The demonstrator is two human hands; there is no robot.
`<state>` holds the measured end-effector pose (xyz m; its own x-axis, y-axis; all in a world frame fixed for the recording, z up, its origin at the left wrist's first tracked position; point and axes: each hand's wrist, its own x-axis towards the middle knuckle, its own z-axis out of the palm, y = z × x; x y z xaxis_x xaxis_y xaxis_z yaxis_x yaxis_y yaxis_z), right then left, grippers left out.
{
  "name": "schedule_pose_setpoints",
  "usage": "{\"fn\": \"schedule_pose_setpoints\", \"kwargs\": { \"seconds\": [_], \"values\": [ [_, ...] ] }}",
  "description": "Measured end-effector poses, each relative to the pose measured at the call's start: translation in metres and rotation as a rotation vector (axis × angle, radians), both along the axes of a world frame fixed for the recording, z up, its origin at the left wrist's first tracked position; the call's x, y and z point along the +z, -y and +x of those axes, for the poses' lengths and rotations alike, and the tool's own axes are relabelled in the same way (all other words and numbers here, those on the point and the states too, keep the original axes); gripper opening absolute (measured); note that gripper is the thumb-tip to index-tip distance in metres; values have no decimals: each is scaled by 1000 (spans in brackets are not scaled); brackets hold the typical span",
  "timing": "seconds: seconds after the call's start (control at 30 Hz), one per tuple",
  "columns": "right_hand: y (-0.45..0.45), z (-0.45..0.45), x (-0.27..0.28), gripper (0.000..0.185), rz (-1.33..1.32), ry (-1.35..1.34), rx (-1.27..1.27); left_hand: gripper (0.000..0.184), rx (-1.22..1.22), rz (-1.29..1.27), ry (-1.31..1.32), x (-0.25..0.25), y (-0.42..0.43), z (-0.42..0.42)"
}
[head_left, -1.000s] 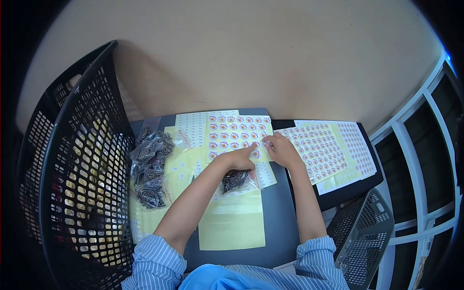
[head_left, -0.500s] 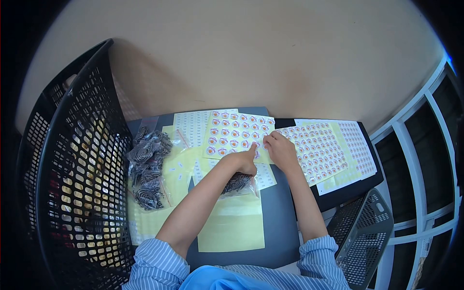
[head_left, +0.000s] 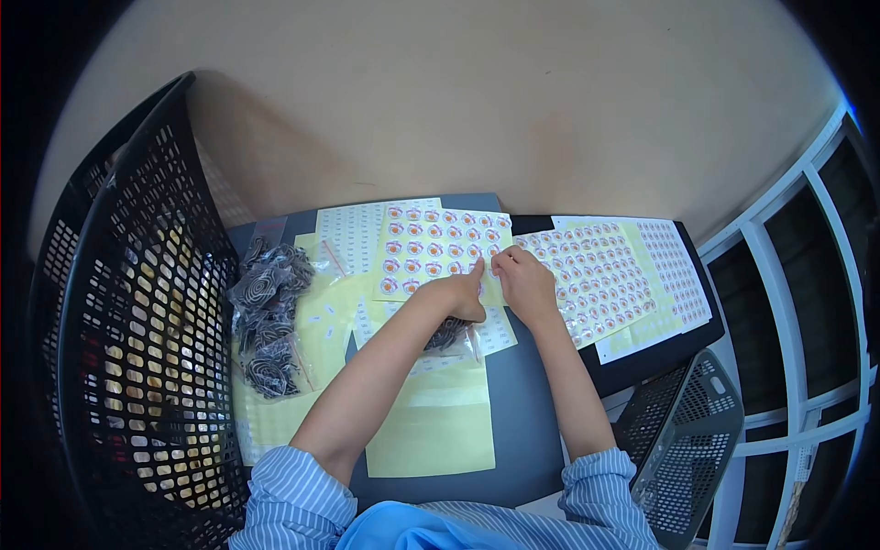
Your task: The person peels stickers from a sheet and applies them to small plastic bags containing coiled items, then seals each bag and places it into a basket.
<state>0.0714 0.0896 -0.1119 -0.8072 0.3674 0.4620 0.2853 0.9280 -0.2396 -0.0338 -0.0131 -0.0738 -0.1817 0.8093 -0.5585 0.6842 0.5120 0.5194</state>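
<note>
Sticker sheet [head_left: 431,247]: lies over other paper on the bench [head_left: 527,412], well right of the tall basket [head_left: 69,348].
Sheet's long axis: seems to run sideways, away from the basket; which way the prints face is too small to tell.
Left hand [head_left: 454,293]: index finger stretched over the sheet's end away from the basket, the rest curled above the coil bag [head_left: 446,335]; I cannot tell whether it grips anything.
Right hand [head_left: 530,286]: farther from the basket, fingertips bunched at the sheet's edge; any hold is hidden.
Sticker step: apparently loosening one at that edge.
Next move: calls, I judge, for a steady sheet and fine pinch.
</note>
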Motion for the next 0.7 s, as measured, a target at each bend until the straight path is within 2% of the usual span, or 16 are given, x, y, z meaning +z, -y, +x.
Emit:
{"fn": "schedule_pose_setpoints", "kwargs": {
  "seconds": [0.13,0.47,0.7],
  "values": [
    [-1,4,1,5,-35,5,7,103,-22,-81,-16,7,-4,2],
    [-11,19,3,6,-205,-80,158,103,-26,-82,1,2,-5,-3],
    [-16,23,10,8,-335,-1,233,103,-29,-83,51,4,-3,-9]
  ]
}}
